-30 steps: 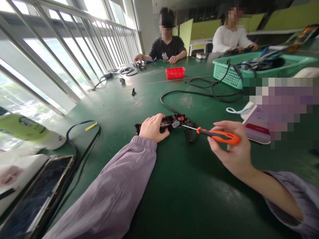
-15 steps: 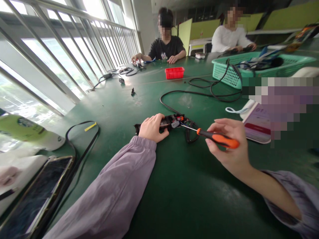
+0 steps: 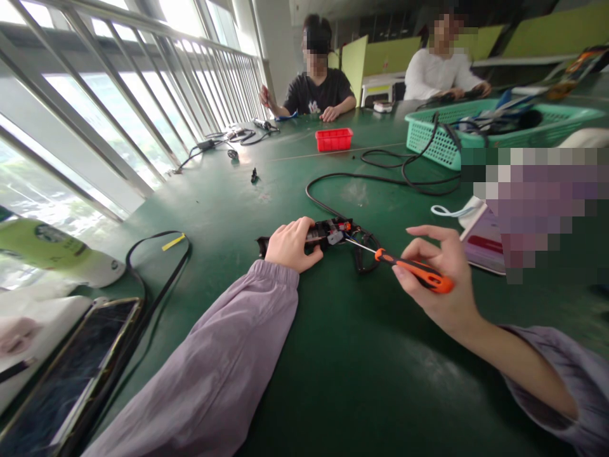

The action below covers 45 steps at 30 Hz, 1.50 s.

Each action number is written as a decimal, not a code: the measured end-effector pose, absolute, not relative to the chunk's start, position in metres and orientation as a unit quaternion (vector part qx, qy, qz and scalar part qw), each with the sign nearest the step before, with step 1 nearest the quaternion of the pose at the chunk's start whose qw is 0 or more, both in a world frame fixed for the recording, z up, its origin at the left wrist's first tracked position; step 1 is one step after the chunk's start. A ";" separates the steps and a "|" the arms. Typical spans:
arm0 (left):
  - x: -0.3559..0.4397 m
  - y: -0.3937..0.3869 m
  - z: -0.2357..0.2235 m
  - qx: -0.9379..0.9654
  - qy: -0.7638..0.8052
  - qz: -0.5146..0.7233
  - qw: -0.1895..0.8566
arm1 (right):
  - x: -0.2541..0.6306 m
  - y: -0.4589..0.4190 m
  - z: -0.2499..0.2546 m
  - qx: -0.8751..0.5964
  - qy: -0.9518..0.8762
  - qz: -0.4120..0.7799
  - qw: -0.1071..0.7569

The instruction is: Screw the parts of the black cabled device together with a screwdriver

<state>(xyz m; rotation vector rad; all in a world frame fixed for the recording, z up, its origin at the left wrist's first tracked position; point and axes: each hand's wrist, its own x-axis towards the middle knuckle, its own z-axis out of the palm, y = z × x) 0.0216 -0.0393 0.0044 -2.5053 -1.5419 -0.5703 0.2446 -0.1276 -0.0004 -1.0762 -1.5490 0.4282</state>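
My left hand (image 3: 292,244) lies closed over a black opened device (image 3: 328,232) with exposed red and grey parts, pressing it on the green table (image 3: 333,368). My right hand (image 3: 440,279) grips the orange handle of a screwdriver (image 3: 413,269). Its metal shaft points left and its tip touches the grey part inside the device. A black cable (image 3: 380,179) runs from the device's right end back across the table.
A red bin (image 3: 334,139) and a green basket (image 3: 499,130) of cables stand farther back. Two people sit at the far end. A phone (image 3: 66,374) and a black strap (image 3: 157,279) lie at the left. A booklet (image 3: 483,244) lies at the right.
My right hand has tilted the screwdriver handle slightly down and shifted a little left. The far person in black has raised one hand. My left hand stays put.
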 end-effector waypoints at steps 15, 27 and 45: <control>0.021 -0.038 0.003 -0.833 -0.513 -0.192 0.071 | 0.246 -0.129 -0.002 -0.478 -0.670 0.170 0.542; 0.022 -0.039 0.004 -0.835 -0.509 -0.193 0.078 | 0.246 -0.130 0.000 -0.478 -0.674 0.185 0.531; 0.021 -0.037 0.002 -0.836 -0.509 -0.190 0.079 | 0.246 -0.125 -0.001 -0.446 -0.658 0.150 0.588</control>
